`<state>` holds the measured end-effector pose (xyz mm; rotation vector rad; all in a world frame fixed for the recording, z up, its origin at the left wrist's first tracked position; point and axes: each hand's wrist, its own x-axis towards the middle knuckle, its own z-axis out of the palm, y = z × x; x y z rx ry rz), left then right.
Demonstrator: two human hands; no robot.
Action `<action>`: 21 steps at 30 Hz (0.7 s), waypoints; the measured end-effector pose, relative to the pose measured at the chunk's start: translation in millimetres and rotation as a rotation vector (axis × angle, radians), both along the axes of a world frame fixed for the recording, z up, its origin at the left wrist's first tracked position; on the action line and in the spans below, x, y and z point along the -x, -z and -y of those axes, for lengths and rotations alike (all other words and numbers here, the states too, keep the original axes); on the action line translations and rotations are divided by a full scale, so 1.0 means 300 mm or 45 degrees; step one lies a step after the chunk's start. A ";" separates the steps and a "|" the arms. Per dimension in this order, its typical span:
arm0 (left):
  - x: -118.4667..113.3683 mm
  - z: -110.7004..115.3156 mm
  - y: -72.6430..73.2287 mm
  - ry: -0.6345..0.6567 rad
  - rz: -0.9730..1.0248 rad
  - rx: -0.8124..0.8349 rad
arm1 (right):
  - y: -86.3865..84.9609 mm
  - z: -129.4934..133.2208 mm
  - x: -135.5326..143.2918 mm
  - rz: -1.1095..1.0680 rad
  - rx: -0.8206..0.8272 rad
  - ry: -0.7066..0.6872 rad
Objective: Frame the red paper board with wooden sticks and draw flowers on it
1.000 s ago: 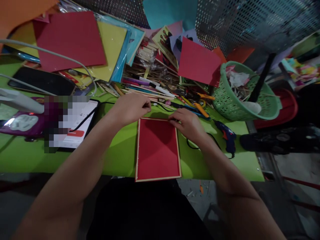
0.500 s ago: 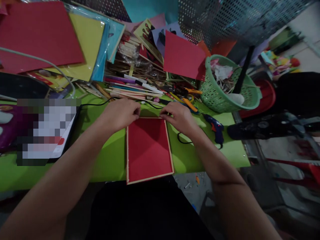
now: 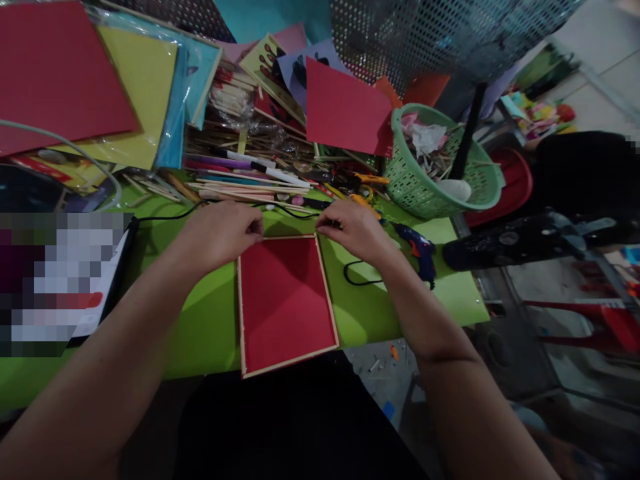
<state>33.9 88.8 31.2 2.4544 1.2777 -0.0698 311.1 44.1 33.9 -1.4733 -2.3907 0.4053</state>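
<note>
At the bench's left end, one red sheet (image 3: 45,73) overlapped one yellow sheet (image 3: 143,80) towards the far edge; nearer lay one lit tablet (image 3: 111,267), partly blurred out. The left hand (image 3: 223,233) was narrow, fingers curled in at the panel's far left corner; whether it gripped anything, I can't tell.

The one red panel (image 3: 287,300), bordered by four pale strips, lay flat at the middle of the near edge of the bench (image 3: 200,333). Its long axis ran from the far side towards the near edge, the near end angled slightly right. Beyond it, towards the far edge, were loose sticks (image 3: 240,190), too many and too tangled to count.

The right hand (image 3: 350,227) was narrow too, thumb and fingertips together at the panel's far right corner; anything between them was too small to make out. Beyond it stood one pinkish-red sheet (image 3: 345,110). Rightward came one green basket (image 3: 415,187) near the far right corner, and one blue glue gun (image 3: 423,250) near the right edge.
</note>
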 end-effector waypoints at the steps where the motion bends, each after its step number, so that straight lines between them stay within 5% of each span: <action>1: 0.000 0.002 -0.001 -0.004 0.001 -0.007 | 0.001 0.000 0.001 0.003 0.005 -0.003; 21: -0.020 0.033 -0.035 -0.041 -0.099 -0.052 | 0.020 -0.003 0.010 0.041 0.043 -0.029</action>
